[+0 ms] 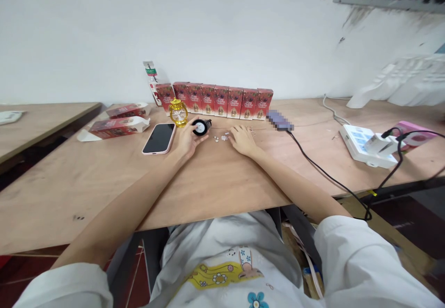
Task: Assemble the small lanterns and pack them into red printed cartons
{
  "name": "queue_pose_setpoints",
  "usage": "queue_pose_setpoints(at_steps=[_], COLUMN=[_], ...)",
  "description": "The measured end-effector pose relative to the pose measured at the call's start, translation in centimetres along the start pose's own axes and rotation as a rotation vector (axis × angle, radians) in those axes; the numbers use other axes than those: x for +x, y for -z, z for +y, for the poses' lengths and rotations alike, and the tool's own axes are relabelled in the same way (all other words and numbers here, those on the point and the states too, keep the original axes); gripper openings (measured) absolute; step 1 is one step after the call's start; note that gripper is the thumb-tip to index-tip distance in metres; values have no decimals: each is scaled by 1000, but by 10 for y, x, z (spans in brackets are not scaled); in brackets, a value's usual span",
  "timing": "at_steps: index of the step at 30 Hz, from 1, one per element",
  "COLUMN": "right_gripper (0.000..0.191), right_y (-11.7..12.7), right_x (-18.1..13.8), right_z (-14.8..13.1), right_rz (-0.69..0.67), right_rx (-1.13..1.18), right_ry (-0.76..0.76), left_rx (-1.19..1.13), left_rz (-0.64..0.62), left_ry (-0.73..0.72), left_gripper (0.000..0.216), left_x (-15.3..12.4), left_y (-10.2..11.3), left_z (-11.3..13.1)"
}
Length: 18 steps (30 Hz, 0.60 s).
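My left hand [188, 141] is closed round a small black round part with a white disc face [200, 128], its face turned toward me. Palm down, my right hand [243, 140] rests on the table with its fingers stretched out. Several tiny white pieces [224, 137] lie between the two hands, the closest beside my right fingertips. A few thin small bits [252, 131] lie just beyond the right hand. The small gold lantern [178, 113] stands upright behind my left hand.
A row of red printed boxes [221, 101] stands along the wall. Opened red boxes [116, 127] and a phone [159, 138] lie to the left. On the right are a pixelated device [279, 120] with a black cable [316, 166] and a white power strip [365, 146].
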State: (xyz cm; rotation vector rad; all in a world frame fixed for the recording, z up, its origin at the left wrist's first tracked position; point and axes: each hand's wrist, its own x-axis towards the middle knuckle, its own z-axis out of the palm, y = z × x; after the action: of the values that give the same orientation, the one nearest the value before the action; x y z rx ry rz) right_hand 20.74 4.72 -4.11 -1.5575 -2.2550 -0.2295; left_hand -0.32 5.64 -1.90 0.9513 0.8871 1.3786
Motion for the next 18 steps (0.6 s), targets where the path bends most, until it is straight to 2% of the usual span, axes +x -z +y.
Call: queue_pose_setpoints(at_steps=[7, 13, 18], right_gripper=[51, 34, 29], right_y=[7, 17, 24], right_x=[3, 4, 2], right_z=[7, 0, -4], right_rz=[-145, -208, -236], right_rx=[-111, -283, -346], right_ry=[195, 246, 237], left_rx=[115, 168, 171], left_rz=[-5, -43, -46], left_ry=[-129, -174, -169], left_gripper=[44, 44, 44], left_x=[-5, -10, -12], left_y=[-5, -8, -11], left_z=[-8, -14, -15])
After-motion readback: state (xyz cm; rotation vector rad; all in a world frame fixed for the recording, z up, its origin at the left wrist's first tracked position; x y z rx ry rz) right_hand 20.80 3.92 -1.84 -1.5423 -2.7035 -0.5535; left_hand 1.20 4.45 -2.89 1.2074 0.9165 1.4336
